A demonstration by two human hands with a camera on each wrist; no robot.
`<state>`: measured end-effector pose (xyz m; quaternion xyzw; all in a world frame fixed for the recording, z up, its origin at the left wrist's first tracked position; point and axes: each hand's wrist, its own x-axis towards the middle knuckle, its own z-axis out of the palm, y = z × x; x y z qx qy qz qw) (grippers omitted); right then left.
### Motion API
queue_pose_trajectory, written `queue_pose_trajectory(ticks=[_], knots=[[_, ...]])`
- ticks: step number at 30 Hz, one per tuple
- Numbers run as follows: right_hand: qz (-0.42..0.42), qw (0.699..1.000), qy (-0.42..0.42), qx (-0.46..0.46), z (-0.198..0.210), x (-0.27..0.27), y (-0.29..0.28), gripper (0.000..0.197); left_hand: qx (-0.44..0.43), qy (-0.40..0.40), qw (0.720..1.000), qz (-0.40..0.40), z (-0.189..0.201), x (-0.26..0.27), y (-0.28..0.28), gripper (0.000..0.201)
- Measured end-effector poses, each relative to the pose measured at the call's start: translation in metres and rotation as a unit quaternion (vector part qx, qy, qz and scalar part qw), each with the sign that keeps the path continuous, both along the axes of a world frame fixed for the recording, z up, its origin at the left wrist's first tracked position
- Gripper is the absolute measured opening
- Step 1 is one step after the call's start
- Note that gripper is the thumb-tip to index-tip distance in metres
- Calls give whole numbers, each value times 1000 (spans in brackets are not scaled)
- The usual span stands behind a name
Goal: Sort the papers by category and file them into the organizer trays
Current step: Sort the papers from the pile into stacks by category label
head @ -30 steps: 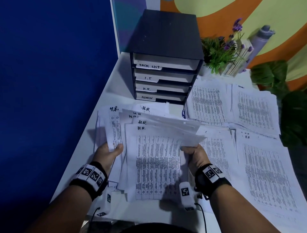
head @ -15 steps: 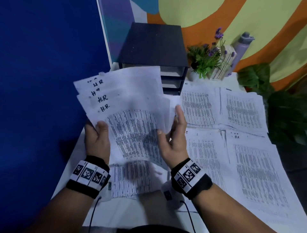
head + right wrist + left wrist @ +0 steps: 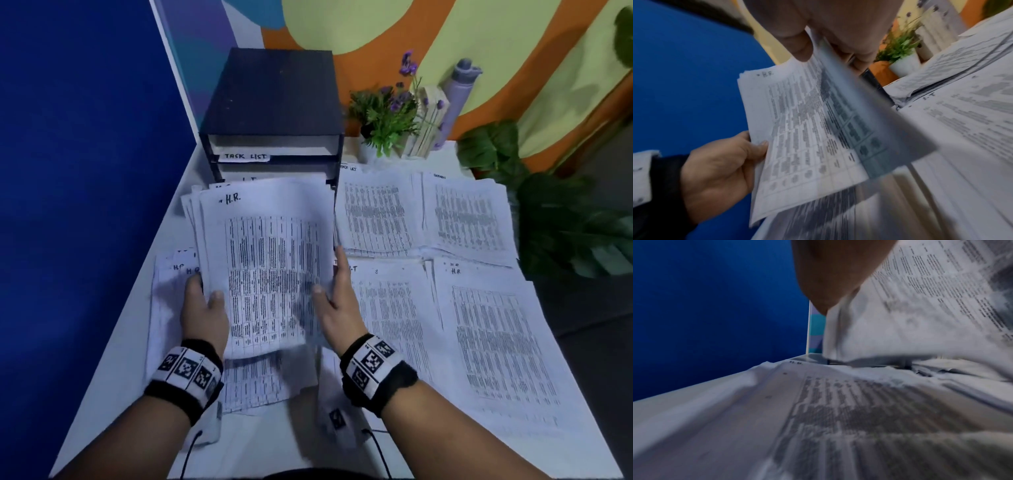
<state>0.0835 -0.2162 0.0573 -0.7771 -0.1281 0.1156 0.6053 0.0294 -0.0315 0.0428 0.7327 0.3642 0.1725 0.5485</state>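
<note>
Both hands hold a squared stack of printed sheets headed "H.R." (image 3: 267, 260), tilted up just in front of the black organizer (image 3: 274, 102). My left hand (image 3: 205, 303) grips the stack's left edge, thumb on the front. My right hand (image 3: 334, 294) grips the right edge, thumb on the printed face. The right wrist view shows the same stack (image 3: 807, 129) between my right thumb (image 3: 797, 47) and the left hand (image 3: 721, 162). The top tray's label reads "TASK LIST" (image 3: 245, 156); the stack hides the lower trays. More H.R. sheets (image 3: 174, 274) lie under my left hand.
Piles of printed sheets cover the white table: two at the back right (image 3: 376, 212) (image 3: 469, 212), an I.T pile (image 3: 394, 308) and an H.R. pile (image 3: 496, 342) nearer. A potted plant (image 3: 383, 120) and a bottle (image 3: 459, 89) stand beside the organizer. A blue wall (image 3: 85, 171) is at left.
The fanned H.R. sheets have been gathered into one even stack and brought down in front of the organizer. My right hand has shifted to the stack's right edge.
</note>
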Motion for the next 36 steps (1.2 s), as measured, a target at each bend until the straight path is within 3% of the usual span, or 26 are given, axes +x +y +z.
queue_pose_trajectory(ticks=[5, 8, 11, 17, 20, 23, 24, 26, 28, 30, 33, 36], knots=[[-62, 993, 99, 5, 16, 27, -44, 63, 1, 18, 999, -44, 8, 22, -38, 29], [-96, 990, 103, -16, 17, 41, -76, 57, 7, 40, 997, -63, 4, 33, -67, 25], [-139, 982, 104, -73, 10, 52, -112, 36, -11, 72, 991, -116, -2, 44, -96, 28], [-274, 927, 134, -217, -17, 76, -219, 29, -95, 88, 938, -320, -23, 59, -149, 36], [-317, 895, 170, -263, -29, 82, -276, 43, -26, 124, 915, -382, -42, 58, -165, 37], [-333, 864, 185, -329, -39, 78, -321, 34, 60, 149, 884, -439, -54, 54, -176, 45], [-332, 856, 190, -349, -40, 76, -332, 27, 95, 163, 867, -461, -56, 53, -180, 48], [-325, 835, 212, -390, -40, 73, -343, 25, 194, 230, 807, -508, -56, 50, -186, 60], [-304, 812, 214, -450, -43, 69, -343, 47, 266, 295, 740, -543, -58, 46, -193, 74], [-250, 782, 161, -548, -44, 66, -332, 78, 295, 328, 700, -562, -61, 44, -198, 83], [-126, 786, 69, -602, -49, 65, -304, 82, 317, 346, 680, -564, -64, 43, -201, 89], [19, 805, 70, -589, -59, 61, -276, 75, 320, 351, 680, -559, -68, 43, -199, 90]])
